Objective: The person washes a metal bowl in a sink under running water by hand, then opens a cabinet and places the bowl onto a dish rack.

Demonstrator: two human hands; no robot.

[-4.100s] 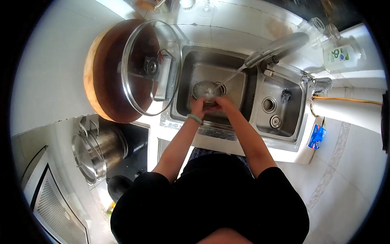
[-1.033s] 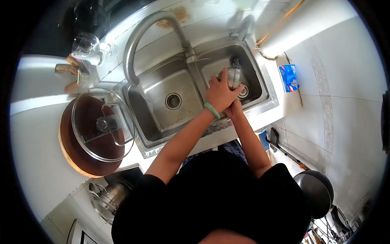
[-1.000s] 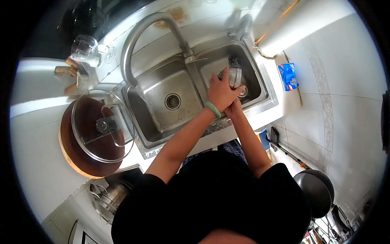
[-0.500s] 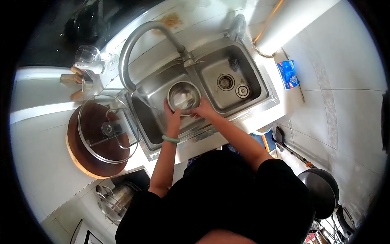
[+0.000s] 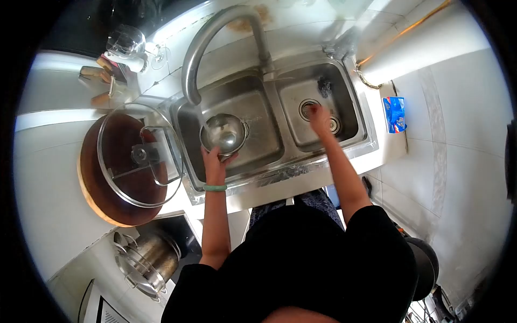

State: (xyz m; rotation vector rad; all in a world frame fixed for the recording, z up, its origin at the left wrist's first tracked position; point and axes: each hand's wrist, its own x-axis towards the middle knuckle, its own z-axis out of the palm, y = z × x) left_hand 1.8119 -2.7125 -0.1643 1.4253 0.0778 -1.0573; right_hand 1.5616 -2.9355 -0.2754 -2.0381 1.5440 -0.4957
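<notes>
My left hand (image 5: 216, 160), with a green bangle at the wrist, grips the near rim of a round metal bowl (image 5: 229, 129). The bowl is over the left basin of the steel sink (image 5: 264, 134), under the curved faucet (image 5: 196, 59), and water runs from the spout into it. My right hand (image 5: 319, 118) is over the right basin, near its drain, apart from the bowl. Its fingers look drawn together and are blurred, and whether something is in them is hidden. A dark scrubber (image 5: 324, 86) lies at the back of the right basin.
A glass lid (image 5: 141, 204) stands against a round wooden board (image 5: 91, 188) on the left. Below are steel pots (image 5: 153, 261). A blue packet (image 5: 395, 114) lies right of the sink, and an upturned wine glass (image 5: 125, 41) stands at the back left. A dark pan (image 5: 425, 266) is at the lower right.
Both hands were on the bowl half a second ago. My right hand has let go and moved right over the right basin. The bowl has shifted left under the spout, and water now runs.
</notes>
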